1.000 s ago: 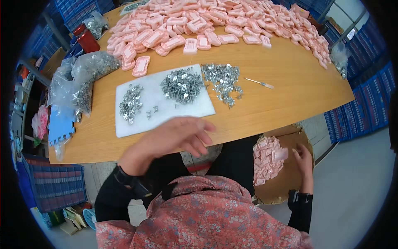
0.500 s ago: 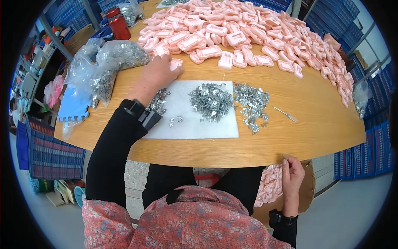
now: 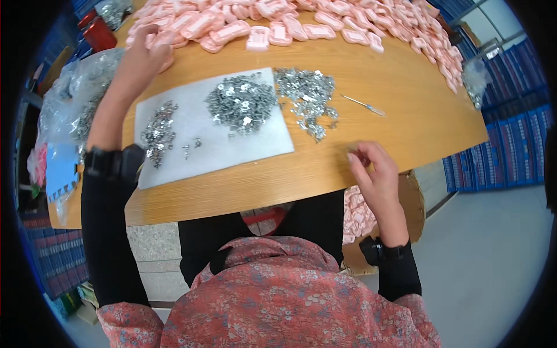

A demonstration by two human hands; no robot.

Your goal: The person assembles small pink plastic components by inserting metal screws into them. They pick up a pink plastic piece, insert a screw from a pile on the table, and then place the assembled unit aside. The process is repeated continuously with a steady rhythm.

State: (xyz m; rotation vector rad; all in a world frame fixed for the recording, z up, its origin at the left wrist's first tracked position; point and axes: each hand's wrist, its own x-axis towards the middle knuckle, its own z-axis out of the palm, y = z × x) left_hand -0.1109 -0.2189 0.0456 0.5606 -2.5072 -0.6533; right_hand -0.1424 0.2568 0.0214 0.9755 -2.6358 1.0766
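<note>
My left hand (image 3: 144, 61) reaches to the near left edge of a big heap of pink plastic casings (image 3: 255, 13). Its fingers close round one pink casing, mostly covered by the hand. My right hand (image 3: 376, 171) is over the table's front edge, thumb and fingers drawn together; what they hold, if anything, is too small to make out. Between the hands lies a white foam sheet (image 3: 200, 142) bearing a large pile of small silvery metal parts (image 3: 242, 103), a smaller pile (image 3: 158, 133) and a few loose pieces. More metal parts (image 3: 307, 93) lie right of the sheet.
A thin screwdriver-like tool (image 3: 364, 105) rests on the wooden table (image 3: 418, 127). Clear bags of metal parts (image 3: 75, 104), a blue foam mat (image 3: 62, 168) and a red jar (image 3: 98, 33) stand left. Below the front edge, a cardboard box (image 3: 409, 203) holds pink casings. Blue crates (image 3: 502, 151) stand right.
The view has shifted, so the table sits higher and tilted. My right hand has risen from beside the table edge to over it. My left hand stays at the pink heap.
</note>
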